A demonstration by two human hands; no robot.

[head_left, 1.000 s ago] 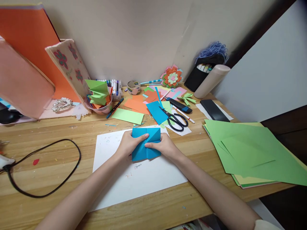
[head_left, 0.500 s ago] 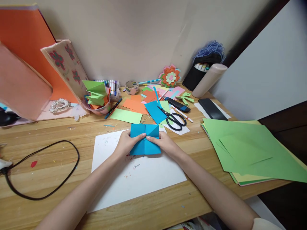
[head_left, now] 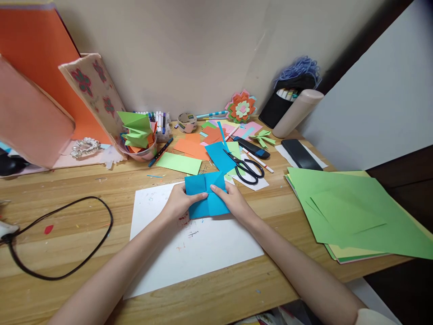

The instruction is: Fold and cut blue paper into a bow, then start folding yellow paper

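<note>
A folded blue paper (head_left: 207, 195) rests on a white sheet (head_left: 189, 243) in the middle of the wooden desk (head_left: 84, 280). My left hand (head_left: 181, 203) grips its left side, thumb pressed across the fold. My right hand (head_left: 233, 202) pinches its right side, thumb lying on the centre crease. Both hands meet near the paper's middle. Black scissors (head_left: 246, 168) lie just beyond, on loose blue and white scraps.
A stack of green sheets (head_left: 352, 212) covers the right of the desk. A black cable loop (head_left: 61, 234) lies at left. Coloured scraps, pens, a tape roll (head_left: 187, 122), a phone (head_left: 299, 154) and a tumbler (head_left: 297, 113) crowd the back.
The blue paper's near flap has been folded up, so the piece looks shorter. Both hands slid slightly away from me along it.
</note>
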